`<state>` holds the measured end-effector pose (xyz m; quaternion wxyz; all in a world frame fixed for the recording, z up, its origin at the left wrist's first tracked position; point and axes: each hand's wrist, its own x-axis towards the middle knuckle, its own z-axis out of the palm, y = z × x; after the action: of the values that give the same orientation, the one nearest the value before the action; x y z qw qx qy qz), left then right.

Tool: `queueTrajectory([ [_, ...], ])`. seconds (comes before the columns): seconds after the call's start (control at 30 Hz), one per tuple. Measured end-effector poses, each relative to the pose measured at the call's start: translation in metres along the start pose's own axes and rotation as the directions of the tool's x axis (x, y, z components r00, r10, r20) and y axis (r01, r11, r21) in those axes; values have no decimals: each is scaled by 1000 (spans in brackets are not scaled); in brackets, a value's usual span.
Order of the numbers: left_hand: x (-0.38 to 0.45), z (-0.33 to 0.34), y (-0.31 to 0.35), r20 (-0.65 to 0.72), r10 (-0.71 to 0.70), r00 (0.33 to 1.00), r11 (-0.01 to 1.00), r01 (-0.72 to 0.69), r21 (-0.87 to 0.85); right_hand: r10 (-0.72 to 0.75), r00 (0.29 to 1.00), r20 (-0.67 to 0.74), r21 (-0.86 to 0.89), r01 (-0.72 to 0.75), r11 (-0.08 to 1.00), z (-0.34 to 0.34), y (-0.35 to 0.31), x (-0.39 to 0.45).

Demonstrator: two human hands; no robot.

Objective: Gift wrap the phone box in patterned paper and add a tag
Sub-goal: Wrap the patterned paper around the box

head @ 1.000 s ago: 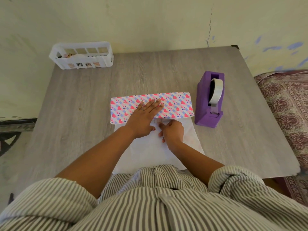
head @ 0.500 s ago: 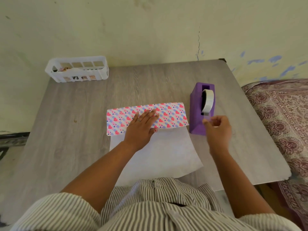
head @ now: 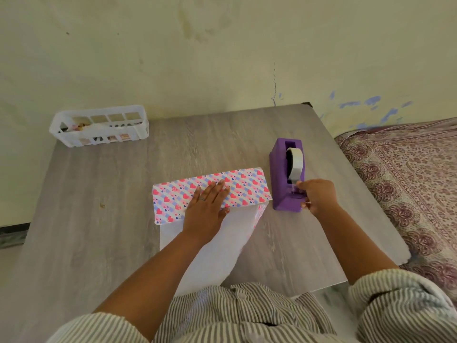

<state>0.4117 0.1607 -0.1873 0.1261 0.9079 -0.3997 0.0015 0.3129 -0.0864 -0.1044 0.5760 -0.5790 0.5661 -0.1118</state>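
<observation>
The left hand lies flat on the paper folded over the box at table centre, long axis left-right; the right hand pinches tape at the dispenser, at three o'clock from the box, so it is nearer.

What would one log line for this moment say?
left hand: presses heart-patterned paper flat | right hand: pinches tape end at purple tape dispenser | tag: not seen
</observation>
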Motion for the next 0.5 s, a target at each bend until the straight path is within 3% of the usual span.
queueTrajectory([
  [0.2,1,0,1,9,-15,1000,1000,15,8,18,1000,15,218,-21,976,4,6,-9],
  [0.5,1,6,0,-23,-9,1000,1000,9,25,7,993,-118,508,54,860,22,40,-24],
])
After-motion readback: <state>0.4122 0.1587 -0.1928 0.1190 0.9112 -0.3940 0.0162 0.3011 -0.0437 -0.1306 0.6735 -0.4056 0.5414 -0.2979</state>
